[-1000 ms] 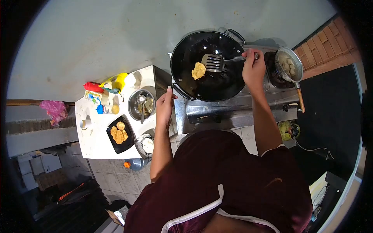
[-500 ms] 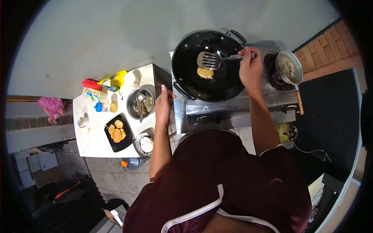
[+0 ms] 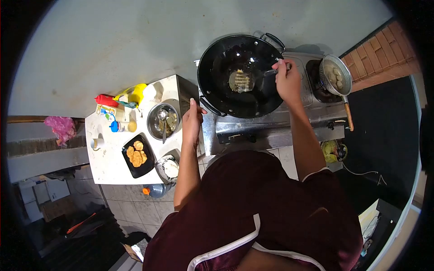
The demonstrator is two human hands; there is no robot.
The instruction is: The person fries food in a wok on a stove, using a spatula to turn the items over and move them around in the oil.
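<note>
My right hand (image 3: pixel 288 83) is closed round the handle of a slotted metal spatula (image 3: pixel 244 81), whose head is down inside the black wok (image 3: pixel 221 97). A yellow fried piece (image 3: pixel 238 72) shows partly at and through the spatula's slots; whether it lies under or on the head I cannot tell. A little oil shines in the wok's bottom. Left of the wok, near its lower handle, my left hand (image 3: pixel 193 122) hangs over the gap beside the table; its fingers are partly bent, and nothing shows in them.
On the white table (image 3: pixel 106 169) stand a black plate (image 3: pixel 144 169) of fried pieces, a steel bowl (image 3: pixel 153 128) with a spoon, a bowl of white stuff (image 3: pixel 169 168) and bottles. A pot (image 3: pixel 337 77) with round items sits on the stove's right burner.
The spatula head has moved slightly down in the wok and now overlaps the fried piece, which lay uncovered below it before. My left hand has barely moved.
</note>
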